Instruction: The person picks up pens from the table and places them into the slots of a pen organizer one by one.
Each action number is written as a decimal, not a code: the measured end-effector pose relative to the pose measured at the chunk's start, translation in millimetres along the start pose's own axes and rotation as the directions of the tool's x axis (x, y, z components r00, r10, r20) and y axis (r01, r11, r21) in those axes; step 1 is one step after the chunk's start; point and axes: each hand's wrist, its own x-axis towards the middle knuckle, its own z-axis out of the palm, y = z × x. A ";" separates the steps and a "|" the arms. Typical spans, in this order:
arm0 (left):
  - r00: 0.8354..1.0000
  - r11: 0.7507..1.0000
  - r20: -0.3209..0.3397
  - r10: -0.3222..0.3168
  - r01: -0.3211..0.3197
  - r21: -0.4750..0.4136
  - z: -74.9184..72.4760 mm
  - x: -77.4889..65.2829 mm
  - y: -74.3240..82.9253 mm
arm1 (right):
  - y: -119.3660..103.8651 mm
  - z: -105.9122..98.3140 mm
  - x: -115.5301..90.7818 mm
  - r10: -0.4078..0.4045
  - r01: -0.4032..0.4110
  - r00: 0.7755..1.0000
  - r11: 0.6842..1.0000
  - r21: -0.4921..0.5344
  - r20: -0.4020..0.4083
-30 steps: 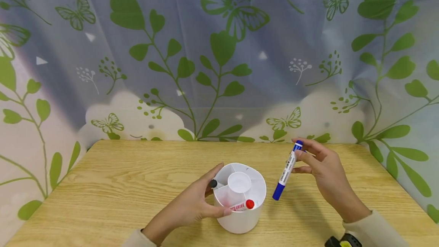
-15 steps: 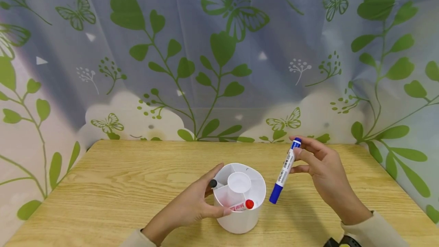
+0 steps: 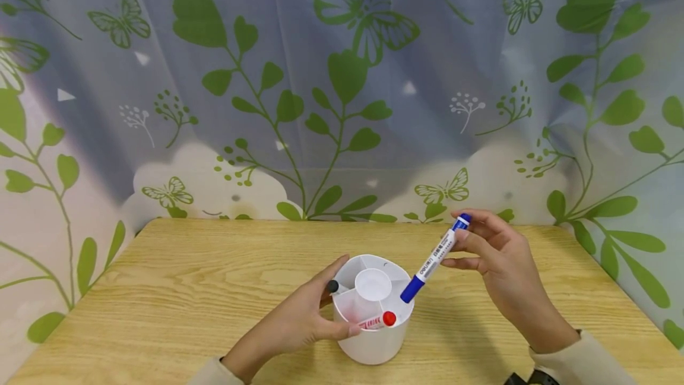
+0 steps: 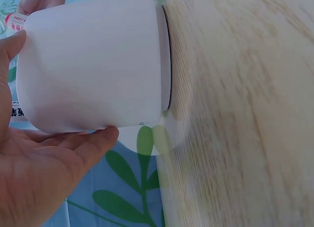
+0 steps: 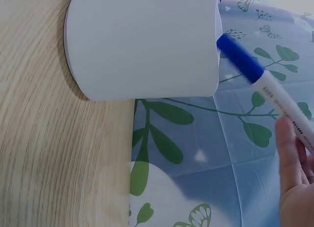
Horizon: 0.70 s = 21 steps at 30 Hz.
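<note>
A white round pen holder (image 3: 371,346) with several compartments stands upright on the table. My left hand (image 3: 301,316) grips its left side, thumb at the front rim and fingers round the back. Inside lean a red-capped whiteboard marker (image 3: 389,318) and a black-ended marker (image 3: 333,286). Between thumb and fingers, my right hand (image 3: 504,266) pinches a blue whiteboard marker (image 3: 435,260) near its upper end. That marker tilts down to the left, its blue cap over the holder's right rim. In the right wrist view the cap (image 5: 240,58) appears beside the holder's top edge.
The wooden table (image 3: 176,290) spreads out around the holder. Behind it hangs a blue and white curtain (image 3: 342,135) printed with green leaves and butterflies. A black watch-like device (image 3: 540,377) shows at the bottom near the right sleeve.
The blue marker's lower end has swung left, from beside the holder to over its right rim. My right hand has shifted only slightly; the left hand and holder stay put.
</note>
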 end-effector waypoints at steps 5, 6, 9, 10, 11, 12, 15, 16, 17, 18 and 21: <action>1.000 1.000 0.000 -0.012 0.012 0.003 -0.4 -0.6 0.6 | 0.0 4.5 -1.3 -0.031 0.032 0.999 0.999 -0.026 0.042; 1.000 1.000 0.002 -0.010 0.010 0.004 -0.4 -0.7 1.0 | 0.1 5.2 -1.6 -0.036 0.038 0.998 0.999 -0.025 0.055; 1.000 1.000 0.004 -0.006 0.006 0.004 -0.4 -0.6 1.4 | 0.4 7.1 -2.4 -0.052 0.054 0.993 0.998 -0.016 0.105; 1.000 1.000 0.003 -0.004 0.004 0.003 -0.3 -0.4 1.5 | 0.6 7.7 -2.6 -0.056 0.058 0.991 0.998 -0.013 0.124; 1.000 1.000 0.003 -0.002 0.002 0.002 -0.1 -0.3 1.4 | 0.8 8.4 -2.8 -0.059 0.061 0.989 0.998 -0.011 0.139; 1.000 1.000 0.003 0.001 -0.001 0.000 0.3 -0.1 1.3 | 1.0 9.0 -3.0 -0.060 0.063 0.987 0.998 -0.011 0.152; 1.000 1.000 0.005 0.010 -0.010 -0.015 2.2 0.6 0.8 | 1.5 11.3 -3.9 -0.058 0.062 0.984 0.998 -0.021 0.171; 1.000 1.000 0.006 0.015 -0.014 -0.019 3.0 1.0 0.5 | 1.6 12.0 -4.3 -0.053 0.059 0.984 0.998 -0.027 0.172; 1.000 1.000 0.006 0.017 -0.017 -0.023 3.9 1.3 0.3 | 1.7 12.8 -4.5 -0.049 0.055 0.984 0.998 -0.033 0.171; 1.000 1.000 0.004 0.018 -0.018 -0.024 4.8 1.7 0.0 | 1.7 13.6 -4.9 -0.042 0.049 0.984 0.998 -0.039 0.170; 1.000 1.000 -0.011 0.019 -0.019 -0.021 7.2 2.2 -0.8 | 2.2 16.1 -5.8 -0.021 0.031 0.985 0.998 -0.054 0.170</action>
